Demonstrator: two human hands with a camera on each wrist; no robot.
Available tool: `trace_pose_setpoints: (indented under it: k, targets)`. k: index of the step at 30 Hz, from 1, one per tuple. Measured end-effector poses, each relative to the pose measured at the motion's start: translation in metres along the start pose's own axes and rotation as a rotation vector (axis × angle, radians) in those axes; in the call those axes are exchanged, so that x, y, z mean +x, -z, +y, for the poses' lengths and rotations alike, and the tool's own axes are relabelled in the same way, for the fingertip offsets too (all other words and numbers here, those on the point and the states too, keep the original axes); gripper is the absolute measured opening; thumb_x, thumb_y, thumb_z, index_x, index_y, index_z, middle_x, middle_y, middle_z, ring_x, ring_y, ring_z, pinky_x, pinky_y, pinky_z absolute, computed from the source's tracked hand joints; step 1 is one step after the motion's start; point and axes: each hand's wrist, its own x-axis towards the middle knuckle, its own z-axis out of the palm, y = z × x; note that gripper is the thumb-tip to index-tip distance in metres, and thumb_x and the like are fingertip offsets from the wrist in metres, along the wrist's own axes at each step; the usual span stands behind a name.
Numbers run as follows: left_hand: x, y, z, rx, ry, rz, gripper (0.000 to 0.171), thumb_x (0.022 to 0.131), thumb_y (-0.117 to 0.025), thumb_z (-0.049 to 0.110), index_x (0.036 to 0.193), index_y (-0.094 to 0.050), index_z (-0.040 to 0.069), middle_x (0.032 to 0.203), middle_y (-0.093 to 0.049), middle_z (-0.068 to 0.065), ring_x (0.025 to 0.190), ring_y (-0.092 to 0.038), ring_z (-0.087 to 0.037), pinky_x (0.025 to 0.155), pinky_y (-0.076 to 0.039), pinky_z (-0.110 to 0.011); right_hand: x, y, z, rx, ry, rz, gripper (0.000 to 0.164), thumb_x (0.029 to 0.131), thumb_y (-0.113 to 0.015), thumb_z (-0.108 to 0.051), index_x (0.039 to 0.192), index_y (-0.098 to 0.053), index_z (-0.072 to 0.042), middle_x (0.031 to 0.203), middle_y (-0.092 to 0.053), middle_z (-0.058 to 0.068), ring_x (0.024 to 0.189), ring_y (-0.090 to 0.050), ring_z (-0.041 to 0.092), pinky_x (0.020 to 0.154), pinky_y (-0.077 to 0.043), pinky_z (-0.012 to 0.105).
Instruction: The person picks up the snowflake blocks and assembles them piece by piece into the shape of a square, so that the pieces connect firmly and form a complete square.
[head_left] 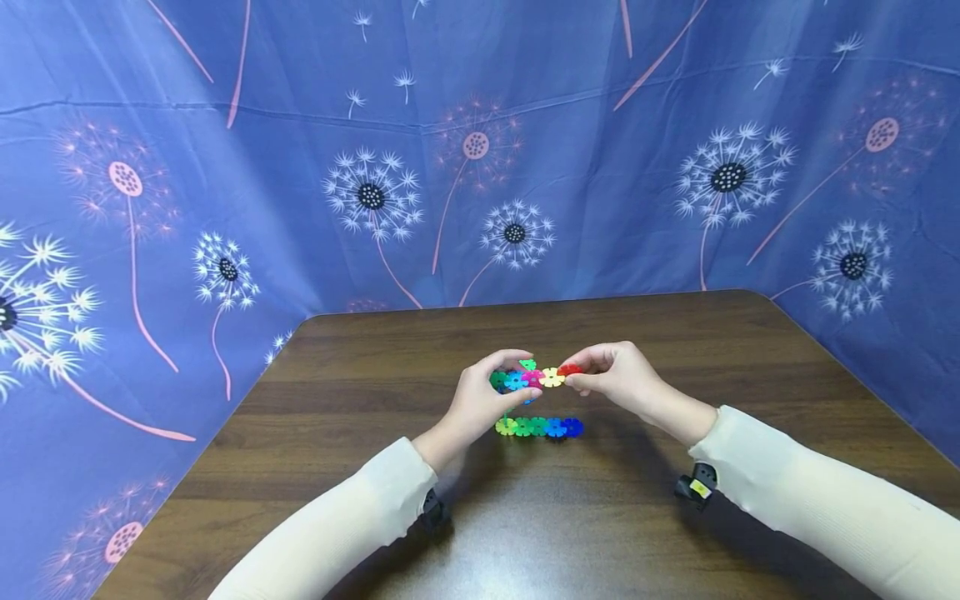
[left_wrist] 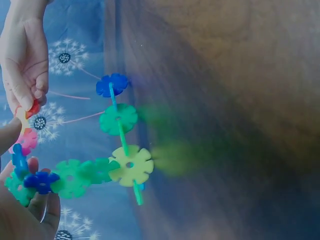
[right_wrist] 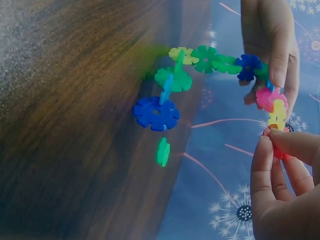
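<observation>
At brown table [head_left: 337,375] | flower-disc chain [head_left: 540,427] | notched, many-coloured, bent

A blue dandelion-print cloth [head_left: 600,208] hangs behind a brown wood-grain table [head_left: 570,500] catching pale glare.

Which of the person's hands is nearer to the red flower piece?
Right. The right hand pinches the red flower piece; the left hand is farther off, holding the flower chain beyond the yellow piece.
</observation>
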Motion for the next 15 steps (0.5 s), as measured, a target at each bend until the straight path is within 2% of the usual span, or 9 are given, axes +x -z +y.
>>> trace_pose_setpoints:
  k: [3, 10, 15]
  targets:
    - [0.003, 0.002, 0.006, 0.056, -0.033, -0.026, 0.044, 0.077, -0.083, 0.029, 0.117, -0.067, 0.023, 0.100, -0.072, 0.005, 0.098, -0.065, -0.009, 0.085, -0.051, -0.028, -0.002, -0.001, -0.001, 0.002, -0.004, 0.004, 0.025, 0.082, -0.076, -0.008, 0.102, -0.070, 0.007, 0.085, -0.073, 0.012, 0.067, -0.067, 0.017, 0.066, -0.057, 0.028]
    - [0.012, 0.002, 0.023, 0.260, -0.079, -0.123, 0.049, 0.078, -0.079, 0.043, 0.121, -0.065, 0.023, 0.103, -0.073, 0.005, 0.092, -0.068, -0.006, 0.080, -0.054, -0.027, -0.003, -0.006, -0.004, 0.031, 0.011, 0.006, 0.023, 0.082, -0.076, -0.006, 0.099, -0.070, 0.008, 0.078, -0.072, 0.006, 0.064, -0.064, 0.012, 0.064, -0.056, 0.026]
    - [0.016, 0.000, 0.029, 0.370, -0.098, -0.133, 0.041, 0.080, -0.076, 0.047, 0.114, -0.070, 0.026, 0.104, -0.073, 0.009, 0.087, -0.066, -0.003, 0.072, -0.051, -0.022, -0.002, -0.009, -0.004, 0.060, 0.021, 0.006, 0.021, 0.082, -0.075, -0.004, 0.098, -0.069, 0.009, 0.077, -0.072, 0.003, 0.065, -0.065, 0.011, 0.067, -0.057, 0.027]
